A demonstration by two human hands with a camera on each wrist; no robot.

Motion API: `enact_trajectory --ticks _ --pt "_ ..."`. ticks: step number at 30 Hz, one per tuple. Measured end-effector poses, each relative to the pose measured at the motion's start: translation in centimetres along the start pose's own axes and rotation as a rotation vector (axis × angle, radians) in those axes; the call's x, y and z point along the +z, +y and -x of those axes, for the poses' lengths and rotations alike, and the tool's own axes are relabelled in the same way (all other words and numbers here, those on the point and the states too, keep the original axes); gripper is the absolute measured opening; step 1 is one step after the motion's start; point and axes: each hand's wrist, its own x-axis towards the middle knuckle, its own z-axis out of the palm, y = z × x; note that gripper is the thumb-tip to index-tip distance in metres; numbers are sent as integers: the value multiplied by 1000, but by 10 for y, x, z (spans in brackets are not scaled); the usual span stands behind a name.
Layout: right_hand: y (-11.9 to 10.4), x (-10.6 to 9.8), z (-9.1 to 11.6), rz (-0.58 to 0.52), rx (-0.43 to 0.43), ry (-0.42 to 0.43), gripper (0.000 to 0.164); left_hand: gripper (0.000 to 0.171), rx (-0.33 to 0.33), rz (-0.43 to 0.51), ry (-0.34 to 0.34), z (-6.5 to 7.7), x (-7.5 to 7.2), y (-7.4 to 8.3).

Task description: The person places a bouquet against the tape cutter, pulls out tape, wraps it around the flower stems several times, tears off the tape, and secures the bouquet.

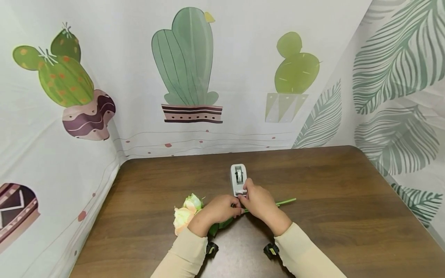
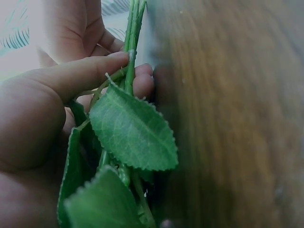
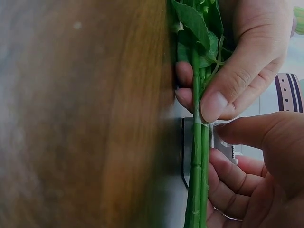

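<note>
Artificial-looking roses [image 1: 184, 218] with pale peach and yellow blooms lie to the left, their green stems [image 3: 195, 175] running rightward. My left hand [image 1: 219, 210] pinches the bundled stems just past the leaves [image 2: 133, 126]. A glossy band of clear tape [image 3: 203, 122] shows on the stems beside the left thumb. My right hand [image 1: 259, 199] is at the front of a white tape dispenser [image 1: 233, 179], thumb and fingers curled at the tape by its toothed cutter [image 3: 232, 151]. The fingers partly hide the tape's free stretch.
The brown wooden table [image 1: 330, 200] extends on both sides of the hands. Behind it hangs a white cloth [image 1: 243, 77] printed with cacti and leaves. Dark wrist devices [image 1: 271, 251] sit below the sleeves.
</note>
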Motion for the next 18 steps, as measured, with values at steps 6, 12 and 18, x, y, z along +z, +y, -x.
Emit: enact_trajectory --ticks 6,12,18 --pt "0 1 0 3 -1 4 26 20 -7 9 -2 0 1 0" --pt "1 2 -1 6 1 -1 27 20 -14 11 2 -1 1 -1" --pt "0 1 -1 6 5 -11 26 20 -16 6 4 -2 2 -1"
